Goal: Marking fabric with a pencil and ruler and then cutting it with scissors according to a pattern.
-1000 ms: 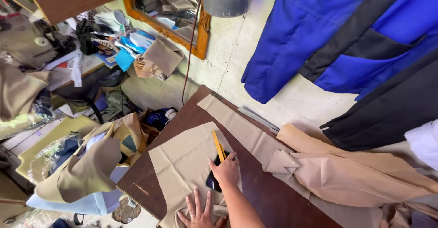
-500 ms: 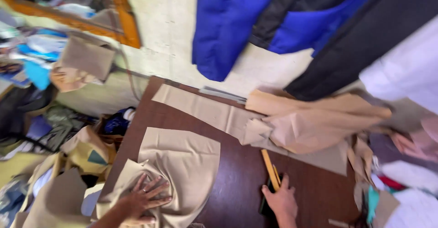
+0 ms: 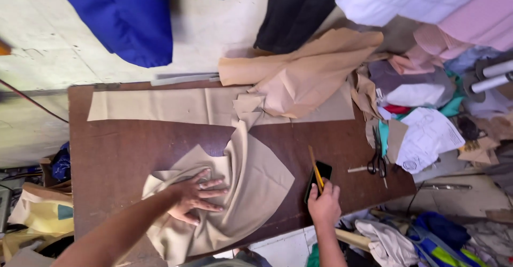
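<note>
left hand [image 3: 196,196]: flat, fingers spread, pressing on the tan fabric piece [image 3: 251,179]; grips nothing.
right hand [image 3: 324,205]: closed around a yellow pencil [image 3: 315,170], tip pointing away from the body; hand sits at the near edge of a dark phone [image 3: 318,179]. Whether it touches the phone, cannot tell.
hands: well apart, 1 on each side of the fabric piece.
fabric piece: near-centre of the brown worktop [image 3: 117,144], cut to a curved outline, twisted and creased toward the far side, near end hanging over the front edge.
done, judged: outline looks already cut; a long tan strip [image 3: 160,107] lies flat along the far edge.
left, judged: piece not yet flat; no pencil marks visible on it; bunched tan fabric [image 3: 304,75] at the far right not spread.
scissors [image 3: 377,157]: on the worktop right of the phone, untouched, blades shut.
paper: 1 white printed sheet [image 3: 430,139] at the right end, crumpled, black line drawing and round stamp-like mark; text too small to read.
packages: brown card pieces [image 3: 396,136] beside the sheet; 2 white rolls [image 3: 494,75] at the far right.
signs/labels: none visible on the wall [image 3: 214,26]; blue garment [image 3: 128,16] and black garment [image 3: 294,10] hang there.
</note>
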